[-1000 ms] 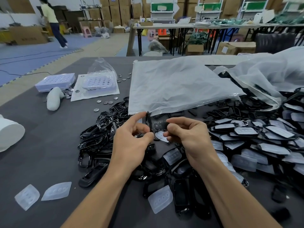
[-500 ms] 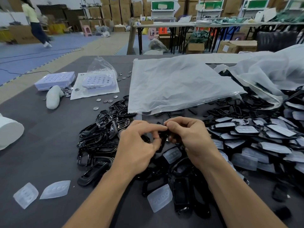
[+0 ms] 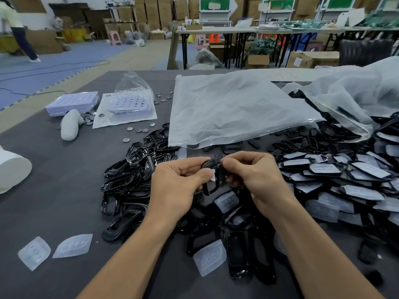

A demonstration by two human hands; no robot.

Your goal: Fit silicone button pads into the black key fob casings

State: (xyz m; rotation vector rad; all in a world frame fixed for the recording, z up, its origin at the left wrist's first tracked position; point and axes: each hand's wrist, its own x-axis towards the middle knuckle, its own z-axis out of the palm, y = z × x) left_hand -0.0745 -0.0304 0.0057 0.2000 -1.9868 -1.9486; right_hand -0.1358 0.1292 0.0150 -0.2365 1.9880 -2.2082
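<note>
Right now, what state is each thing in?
left hand: grips casing
right hand: pinches casing
casing: held off the table, tilted; pad seating unclear
left pile: empty casings
right pile: casings topped with pads
loose pads: lying flat on the table, unfitted
bag: lying flat, edge over casings

Even, soft indoor light leaves only faint shadows, glare shines on the plastic bag, wide-angle bending curves the edges, and the background looks slightly blurred.
</note>
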